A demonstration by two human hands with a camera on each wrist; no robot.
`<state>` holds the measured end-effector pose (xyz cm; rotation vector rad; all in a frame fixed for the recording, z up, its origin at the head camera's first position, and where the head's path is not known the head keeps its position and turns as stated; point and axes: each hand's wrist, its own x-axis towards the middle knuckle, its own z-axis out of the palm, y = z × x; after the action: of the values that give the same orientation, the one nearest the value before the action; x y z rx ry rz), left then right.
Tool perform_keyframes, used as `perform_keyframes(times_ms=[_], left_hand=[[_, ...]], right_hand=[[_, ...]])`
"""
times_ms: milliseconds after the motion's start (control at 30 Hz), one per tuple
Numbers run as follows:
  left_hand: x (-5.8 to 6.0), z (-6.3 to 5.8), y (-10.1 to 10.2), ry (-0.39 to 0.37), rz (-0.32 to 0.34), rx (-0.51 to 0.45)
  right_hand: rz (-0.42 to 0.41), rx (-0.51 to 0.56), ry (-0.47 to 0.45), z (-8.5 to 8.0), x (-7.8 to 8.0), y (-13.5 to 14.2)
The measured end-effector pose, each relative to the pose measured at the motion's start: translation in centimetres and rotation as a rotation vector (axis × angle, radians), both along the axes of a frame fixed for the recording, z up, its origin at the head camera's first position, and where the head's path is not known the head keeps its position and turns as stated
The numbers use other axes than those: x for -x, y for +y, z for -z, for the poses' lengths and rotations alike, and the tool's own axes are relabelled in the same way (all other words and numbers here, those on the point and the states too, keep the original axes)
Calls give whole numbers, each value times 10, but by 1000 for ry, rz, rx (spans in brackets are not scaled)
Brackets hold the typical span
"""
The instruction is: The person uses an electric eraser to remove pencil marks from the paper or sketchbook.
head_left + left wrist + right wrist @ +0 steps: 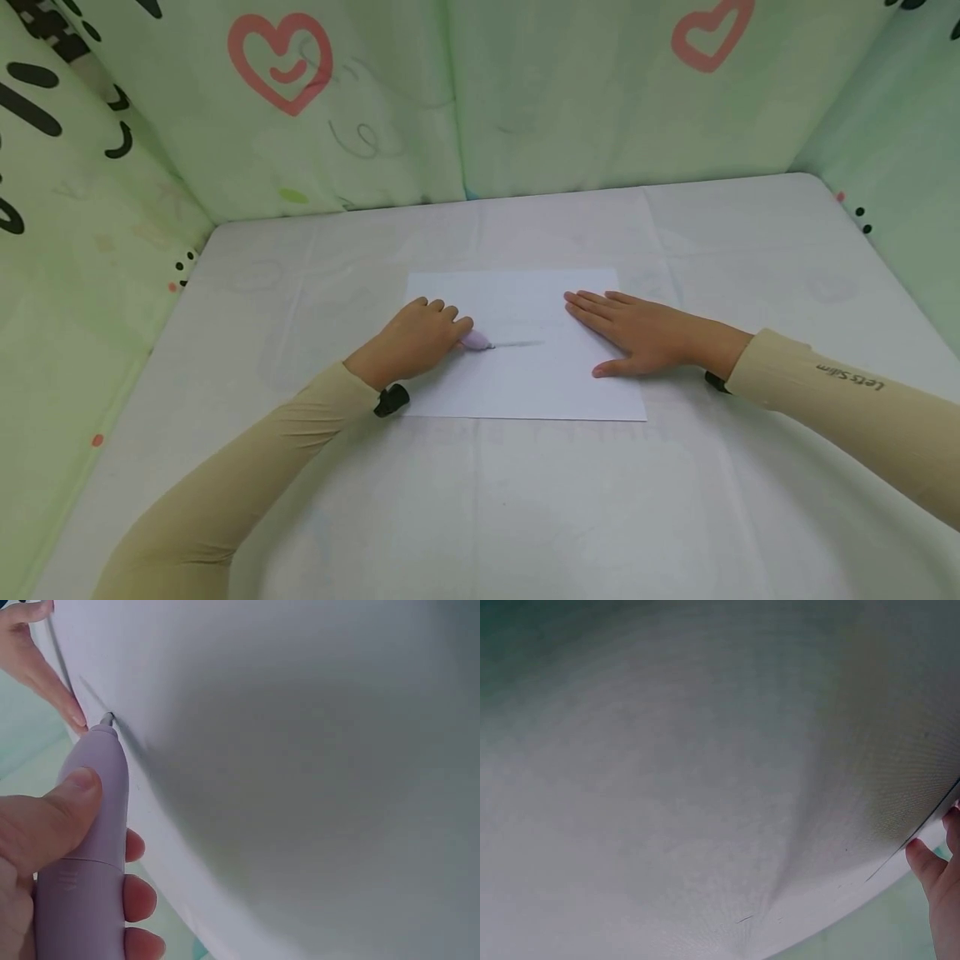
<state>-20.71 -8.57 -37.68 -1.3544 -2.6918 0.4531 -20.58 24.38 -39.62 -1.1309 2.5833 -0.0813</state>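
My left hand (416, 340) grips a thick lavender pen-shaped tool (97, 799), the thumb lying along its barrel and the other fingers wrapped around the far side. A short metal tip (108, 718) pokes out of its tapered front end, right at the surface of a white sheet of paper (517, 392). From that tip a thin grey line (519, 343) runs rightward over the sheet in the head view. On the paper's right part rests my right hand (641, 333), palm down, fingers straight and thumb spread apart.
The sheet lies on a table with a white cloth (555, 508). Pale green curtains (562, 108) with red hearts and black marks stand along the back and both sides. Dark straps with a black piece (392, 400) sit at the wrists.
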Motion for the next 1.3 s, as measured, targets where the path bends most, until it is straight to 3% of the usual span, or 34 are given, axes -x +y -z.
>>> perform_keyframes(times_ms=[133,267,733,1300], left_hand=[[0,1,-1,-43,-39,9],[0,3,-3,-68,-66,-40],[-4,10,-15,28,27,-261],[-4,21,-22,74,21,-287]], right_hand=[[0,2,0,-1,0,0],[5,2,-3,-1,0,0],[9,14,4,0,0,-1],[5,1,13,1,0,-1]])
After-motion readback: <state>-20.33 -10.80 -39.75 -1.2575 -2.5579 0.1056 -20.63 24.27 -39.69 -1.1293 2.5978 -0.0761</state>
